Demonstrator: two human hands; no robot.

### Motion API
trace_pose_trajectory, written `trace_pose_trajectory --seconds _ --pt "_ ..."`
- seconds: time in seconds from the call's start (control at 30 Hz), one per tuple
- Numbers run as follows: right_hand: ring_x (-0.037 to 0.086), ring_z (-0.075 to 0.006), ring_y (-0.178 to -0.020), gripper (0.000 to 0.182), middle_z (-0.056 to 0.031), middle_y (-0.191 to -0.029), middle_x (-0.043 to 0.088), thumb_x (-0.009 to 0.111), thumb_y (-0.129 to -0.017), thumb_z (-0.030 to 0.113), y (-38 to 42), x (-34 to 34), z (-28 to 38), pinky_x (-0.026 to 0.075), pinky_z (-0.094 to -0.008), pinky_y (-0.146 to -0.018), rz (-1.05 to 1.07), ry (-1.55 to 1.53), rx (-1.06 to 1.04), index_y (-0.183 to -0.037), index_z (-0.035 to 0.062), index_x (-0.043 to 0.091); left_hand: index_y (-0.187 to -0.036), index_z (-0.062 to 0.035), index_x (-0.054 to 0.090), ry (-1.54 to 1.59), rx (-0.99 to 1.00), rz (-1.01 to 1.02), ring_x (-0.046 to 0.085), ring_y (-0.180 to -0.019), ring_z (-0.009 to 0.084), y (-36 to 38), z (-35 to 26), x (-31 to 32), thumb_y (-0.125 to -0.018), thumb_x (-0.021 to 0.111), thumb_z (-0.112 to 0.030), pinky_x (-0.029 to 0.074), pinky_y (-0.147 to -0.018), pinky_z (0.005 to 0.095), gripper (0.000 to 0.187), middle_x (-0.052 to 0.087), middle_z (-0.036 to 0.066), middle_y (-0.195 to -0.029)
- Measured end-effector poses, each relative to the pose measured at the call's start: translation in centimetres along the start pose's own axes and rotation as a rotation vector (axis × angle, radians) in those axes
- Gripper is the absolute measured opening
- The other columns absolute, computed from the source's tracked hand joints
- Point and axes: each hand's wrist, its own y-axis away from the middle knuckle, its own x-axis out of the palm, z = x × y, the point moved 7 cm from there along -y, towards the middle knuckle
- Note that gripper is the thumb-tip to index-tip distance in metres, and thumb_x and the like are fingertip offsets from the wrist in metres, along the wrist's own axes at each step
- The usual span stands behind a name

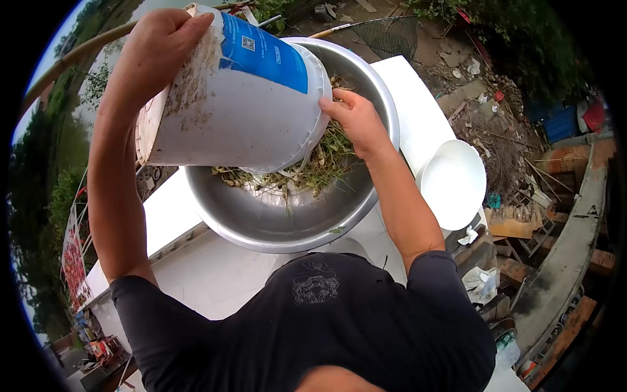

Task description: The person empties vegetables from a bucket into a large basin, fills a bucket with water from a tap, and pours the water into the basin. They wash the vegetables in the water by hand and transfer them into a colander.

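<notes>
A large white bucket (pixel 222 117) with a blue label lies tipped on its side over a wide metal basin (pixel 287 228), its rim toward the right. My left hand (pixel 163 49) grips the bucket's dirty bottom edge at the upper left. At the rim, my right hand (pixel 354 121) holds on with thumb and fingers. Green plant matter with small pale pieces (pixel 320 163) lies in the basin, under and beside the bucket's mouth. The inside of the bucket is hidden from view.
The basin rests on a white surface (pixel 415 98). To its right stands a white bowl-like container (pixel 454 185). Netting (pixel 388 39), debris and wooden boards (pixel 562 340) lie on the ground at the right. A long pole (pixel 72 62) crosses the upper left.
</notes>
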Motion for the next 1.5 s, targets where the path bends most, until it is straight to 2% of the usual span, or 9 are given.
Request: trace_pose_trajectory --seconds 0.13,0.27,0.37,0.53,0.67,0.8,1.13,1.27,1.5 --pt "0.056 -0.0155 -0.092 0.038 -0.0094 -0.099 0.062 0.063 -0.08 0.024 1.6 2.4 -1.7 0.039 -0.0294 -0.088 0.1 -0.019 0.092 -0.105 -0.005 0.062 -0.072 0.0037 0.062 -0.217 -0.006 0.109 0.059 -0.05 0.021 1.7 -1.7 0.3 -0.089 0.052 -0.029 0.047 -0.052 0.0323 0.038 0.059 0.014 -0.058" --pt "0.061 -0.0189 -0.087 0.049 -0.0161 -0.097 0.062 0.066 -0.08 0.02 3.5 5.3 1.8 0.048 -0.0308 -0.082 0.121 -0.265 -0.099 -0.113 -0.011 0.049 -0.07 0.0001 0.062 -0.04 0.028 0.018 0.041 -0.039 0.0103 3.5 1.0 -4.3 -0.092 0.051 -0.034 0.035 -0.042 0.0288 0.042 0.05 0.002 -0.051" --pt "0.061 -0.0205 -0.088 0.043 -0.0156 -0.098 0.06 0.066 -0.08 0.018 2.4 6.6 0.9 0.049 -0.0332 -0.081 0.166 -0.41 0.109 -0.107 -0.0096 0.049 -0.074 0.0025 0.062 -0.042 -0.057 -0.013 0.045 -0.048 0.0079 5.2 3.7 -5.6 -0.092 0.052 -0.033 0.037 -0.048 0.0252 0.041 0.053 0.002 -0.055" --pt "0.062 -0.0226 -0.082 0.044 -0.0199 -0.095 0.058 0.067 -0.077 0.012 3.7 8.2 6.5 0.054 -0.0345 -0.074 0.051 -0.541 -0.244 -0.106 -0.0096 0.041 -0.086 0.0023 0.065 0.268 -0.137 -0.021 0.05 -0.057 0.0043 8.5 10.8 -7.4 -0.092 0.052 -0.034 0.04 -0.053 0.0202 0.039 0.059 0.0 -0.067" --pt "0.062 -0.0211 -0.08 0.041 -0.0184 -0.094 0.057 0.067 -0.076 0.01 9.5 12.0 13.0 0.053 -0.0323 -0.072 -0.06 -0.343 -0.484 -0.103 -0.0079 0.042 -0.087 0.0038 0.064 0.481 -0.059 -0.191 0.048 -0.059 0.0046 11.7 12.3 -10.1 -0.093 0.052 -0.032 0.04 -0.055 0.0213 0.038 0.059 0.0 -0.068" --pt "0.058 -0.0154 -0.083 0.041 -0.0149 -0.094 0.056 0.067 -0.076 0.011 8.9 16.2 6.0 0.05 -0.028 -0.074 -0.246 -0.023 -0.564 -0.102 -0.0053 0.04 -0.088 0.0033 0.064 0.449 -0.092 -0.108 0.046 -0.06 0.0047 14.5 19.2 -8.8 -0.093 0.052 -0.031 0.04 -0.055 0.0213 0.036 0.058 0.0 -0.067" --pt "0.057 -0.0261 -0.066 0.036 -0.0108 -0.076 0.055 0.07 -0.069 0.008 18.5 31.7 5.3 0.046 -0.0344 -0.057 0.028 0.66 -0.946 -0.093 0.0033 0.045 -0.081 0.0009 0.058 0.736 -0.577 0.045 0.052 -0.064 0.0108 34.4 33.0 0.3 -0.094 0.047 -0.036 0.045 -0.058 0.0248 0.041 0.056 0.004 -0.074" --pt "0.055 -0.0278 -0.065 0.025 -0.0073 -0.071 0.051 0.065 -0.065 0.005 20.0 35.2 4.7 0.044 -0.0376 -0.053 0.199 0.755 -1.085 -0.084 0.0063 0.049 -0.115 0.0071 0.051 0.683 -0.698 -0.081 0.057 -0.074 0.014 38.8 29.9 -1.9 -0.091 0.053 -0.029 0.05 -0.061 0.0264 0.043 0.059 0.01 -0.087" --pt "0.053 -0.0191 -0.065 0.014 -0.0016 -0.069 0.049 0.057 -0.062 0.007 21.4 37.7 1.9 0.042 -0.0311 -0.055 0.434 0.93 -1.229 -0.076 0.0099 0.052 -0.126 0.0069 0.034 1.003 -0.579 -0.254 0.058 -0.084 0.0176 41.8 20.1 -6.3 -0.089 0.053 -0.042 0.055 -0.061 0.028 0.064 0.053 0.015 -0.103"
